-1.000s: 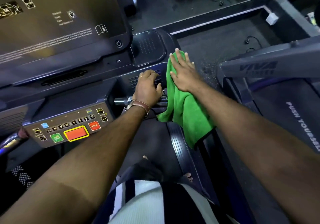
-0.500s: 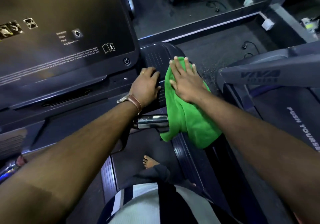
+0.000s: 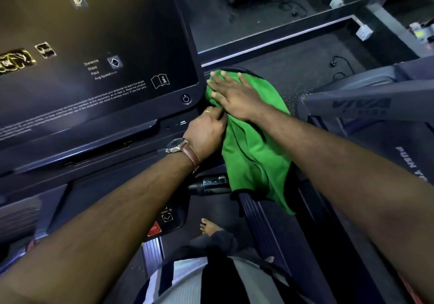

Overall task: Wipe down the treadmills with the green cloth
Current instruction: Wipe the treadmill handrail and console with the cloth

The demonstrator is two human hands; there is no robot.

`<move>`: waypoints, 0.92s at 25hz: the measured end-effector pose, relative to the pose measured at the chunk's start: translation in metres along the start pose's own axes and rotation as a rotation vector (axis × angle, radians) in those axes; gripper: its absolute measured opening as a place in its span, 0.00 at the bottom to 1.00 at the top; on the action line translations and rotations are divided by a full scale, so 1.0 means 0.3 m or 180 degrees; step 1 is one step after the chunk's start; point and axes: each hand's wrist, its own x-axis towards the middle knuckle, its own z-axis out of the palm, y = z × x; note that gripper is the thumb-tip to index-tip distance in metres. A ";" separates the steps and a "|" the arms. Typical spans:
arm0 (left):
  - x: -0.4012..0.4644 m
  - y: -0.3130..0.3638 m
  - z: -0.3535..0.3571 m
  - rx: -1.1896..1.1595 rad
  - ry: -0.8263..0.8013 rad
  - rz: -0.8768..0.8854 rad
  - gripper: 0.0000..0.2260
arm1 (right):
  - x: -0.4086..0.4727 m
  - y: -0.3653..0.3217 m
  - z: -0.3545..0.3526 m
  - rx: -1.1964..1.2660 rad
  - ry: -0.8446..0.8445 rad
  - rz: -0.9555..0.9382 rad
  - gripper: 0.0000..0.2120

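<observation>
Head view: the green cloth point(image 3: 253, 144) lies draped over the right corner of the treadmill console point(image 3: 131, 153), just right of the big dark screen point(image 3: 94, 45). Its far end covers the side tray, and its near end hangs loose past the chrome handle point(image 3: 211, 183) below.

The right hand point(image 3: 234, 94) is released and flat, palm down on the far part of the cloth, fingers spread, pressing it onto the console. The left hand point(image 3: 206, 130) sits just beside it, touching the cloth's left edge, fingers curled. Whether it pinches the fabric or only rests on the console I cannot tell.

The cloth looks soft, light and limp, folding wherever unsupported. 1 flat palm on top should carry it well for wiping. The hanging tail may drag or catch on the handle, so bunching it under the palm seems wise.

A 2nd treadmill point(image 3: 375, 102) stands to the right, apparently still to be wiped.
</observation>
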 end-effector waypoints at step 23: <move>-0.357 -0.034 -0.116 -0.0119 -0.0490 -0.0674 0.16 | -0.244 -0.094 0.075 -0.2606 -0.0529 -0.2794 0.32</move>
